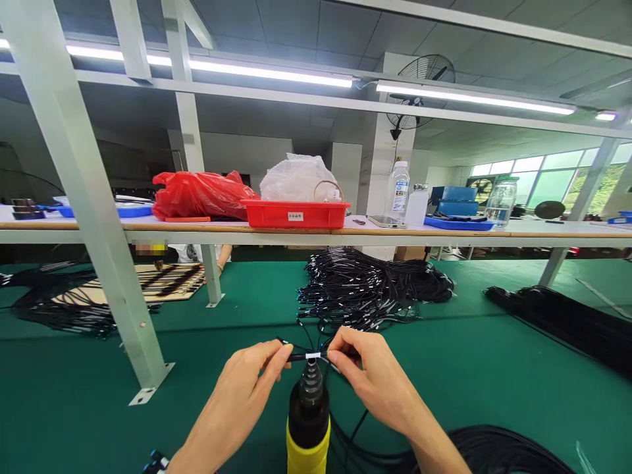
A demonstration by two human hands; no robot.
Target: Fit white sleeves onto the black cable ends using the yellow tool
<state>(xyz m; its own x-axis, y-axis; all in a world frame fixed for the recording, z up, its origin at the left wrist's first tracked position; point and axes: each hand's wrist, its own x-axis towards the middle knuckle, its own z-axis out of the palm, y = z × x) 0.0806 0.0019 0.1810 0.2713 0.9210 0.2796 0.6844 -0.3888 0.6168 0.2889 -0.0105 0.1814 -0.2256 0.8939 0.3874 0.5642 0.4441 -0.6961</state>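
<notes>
Between my two hands a thin black cable (298,357) is stretched level, with a short white sleeve (313,355) at its middle. My left hand (251,375) pinches the cable on the left of the sleeve. On the right, my right hand (368,372) grips it between thumb and fingers. Directly below the sleeve stands the ribbed nozzle of a yellow and black heat gun (309,434), pointing up. The nozzle tip is right under the sleeve; I cannot tell whether they touch.
A large heap of black cables (365,283) lies behind my hands. Coiled cable (498,451) is at the lower right, and a long bundle (567,329) at the right. A metal post (113,263) rises at left. The shelf holds a red bin (296,215). A co-worker's arm (224,255) shows behind.
</notes>
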